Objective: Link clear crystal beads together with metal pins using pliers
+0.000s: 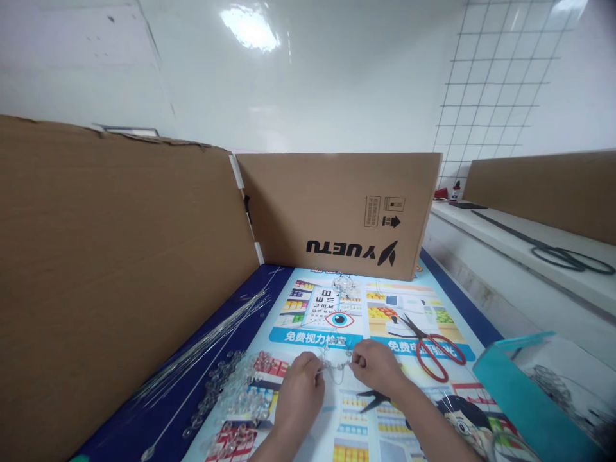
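Clear-beaded strand (339, 366), pinched both sides
My left hand (303, 384) and right hand (376, 366) grip it; a loosened pinch could drop it.

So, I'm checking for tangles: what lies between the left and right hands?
A thin strand of clear beads lies there, in the head view.

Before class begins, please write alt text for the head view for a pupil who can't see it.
A person's left hand and right hand pinch a thin strand of clear beads between them, over a colourful printed sheet. Loose clear round beads and long thin silvery wires lie to the left; red-handled metal scissors lie to the right.
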The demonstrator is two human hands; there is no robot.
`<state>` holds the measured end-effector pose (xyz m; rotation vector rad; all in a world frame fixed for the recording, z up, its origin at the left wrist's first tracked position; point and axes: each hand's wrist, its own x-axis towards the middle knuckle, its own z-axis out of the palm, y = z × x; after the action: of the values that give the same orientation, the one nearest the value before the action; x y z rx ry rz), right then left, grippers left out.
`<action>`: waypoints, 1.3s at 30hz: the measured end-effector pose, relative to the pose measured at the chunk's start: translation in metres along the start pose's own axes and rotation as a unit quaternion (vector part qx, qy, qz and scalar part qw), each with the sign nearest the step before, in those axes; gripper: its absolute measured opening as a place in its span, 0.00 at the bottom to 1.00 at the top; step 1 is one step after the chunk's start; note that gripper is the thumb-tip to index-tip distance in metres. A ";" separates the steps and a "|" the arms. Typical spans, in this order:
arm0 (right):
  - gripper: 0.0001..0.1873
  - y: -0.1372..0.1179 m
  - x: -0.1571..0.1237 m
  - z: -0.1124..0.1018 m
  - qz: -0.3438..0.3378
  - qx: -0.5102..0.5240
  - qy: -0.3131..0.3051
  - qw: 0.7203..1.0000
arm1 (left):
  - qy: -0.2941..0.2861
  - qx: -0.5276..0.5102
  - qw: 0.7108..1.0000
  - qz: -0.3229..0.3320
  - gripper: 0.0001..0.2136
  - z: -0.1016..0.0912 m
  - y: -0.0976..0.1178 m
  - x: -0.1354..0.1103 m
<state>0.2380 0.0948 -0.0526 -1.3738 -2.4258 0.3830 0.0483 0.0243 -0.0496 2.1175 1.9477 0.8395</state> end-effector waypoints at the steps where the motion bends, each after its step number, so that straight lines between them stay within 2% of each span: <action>1: 0.03 0.000 0.000 0.000 0.000 0.000 0.000 1.000 | 0.000 -0.001 1.000 0.002 0.09 0.000 0.000 0.000; 12: 0.04 -0.001 -0.001 -0.001 0.005 -0.006 0.000 1.000 | 0.013 0.028 1.000 -0.004 0.01 0.001 0.007 -0.001; 39: 0.04 -0.009 -0.004 -0.007 0.022 -0.023 -0.013 0.999 | -0.022 0.051 0.998 -0.018 0.03 0.005 0.017 -0.001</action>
<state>0.2357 0.0873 -0.0433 -1.4516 -2.4440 0.3610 0.0658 0.0225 -0.0462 2.1289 2.0423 0.6940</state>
